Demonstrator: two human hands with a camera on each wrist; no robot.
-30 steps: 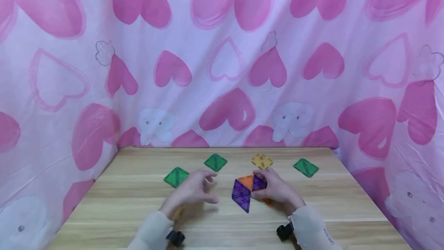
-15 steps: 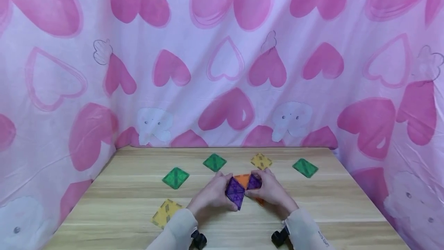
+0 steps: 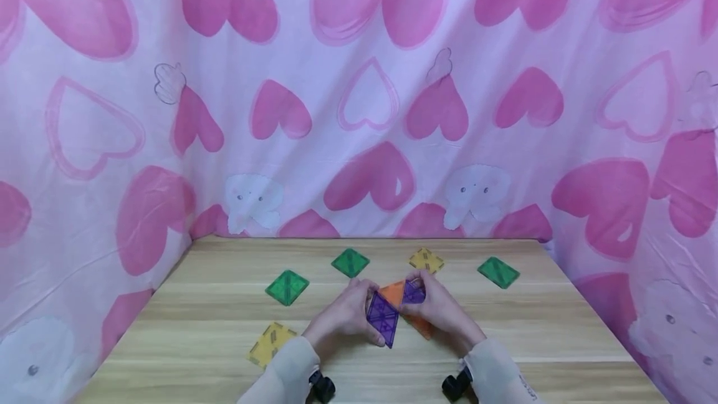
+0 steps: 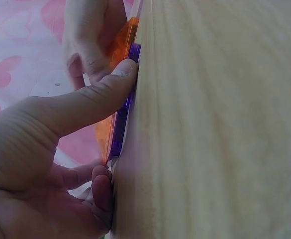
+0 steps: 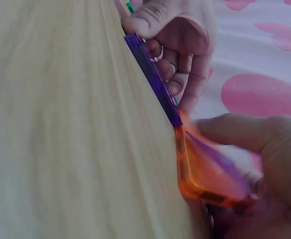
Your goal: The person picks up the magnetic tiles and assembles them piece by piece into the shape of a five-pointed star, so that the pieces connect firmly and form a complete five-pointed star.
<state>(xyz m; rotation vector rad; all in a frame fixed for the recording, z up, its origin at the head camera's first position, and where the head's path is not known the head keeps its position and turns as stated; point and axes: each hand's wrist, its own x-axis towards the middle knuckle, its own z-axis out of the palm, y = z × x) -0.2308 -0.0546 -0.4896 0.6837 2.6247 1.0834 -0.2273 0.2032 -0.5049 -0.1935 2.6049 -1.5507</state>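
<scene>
Translucent magnetic tiles lie joined in a cluster between my two hands at the middle of the table. On the left side is a purple diamond-shaped piece (image 3: pixel 384 322), gripped by my left hand (image 3: pixel 352 309) with thumb at the near edge and fingers at the far edge. An orange triangle tile (image 3: pixel 392 295) adjoins it at the back. My right hand (image 3: pixel 436 305) pinches a purple tile (image 3: pixel 414 292) on the cluster's right, which is tilted up in the right wrist view. Another orange tile (image 5: pixel 205 172) slants beneath it, partly behind the right fingers.
Green diamond-shaped tiles lie at left (image 3: pixel 287 287), back (image 3: pixel 350 262) and right (image 3: pixel 498 272). One yellow tile (image 3: pixel 426 260) is behind the cluster, and another yellow tile (image 3: pixel 272 344) sits beside the left sleeve. A pink heart-patterned curtain (image 3: pixel 367 111) surrounds the wooden table (image 3: pixel 213 304).
My left hand has come in from the left and taken hold of the purple diamond-shaped piece. The cluster has shifted slightly left, and the right hand's purple tile has changed its tilt.
</scene>
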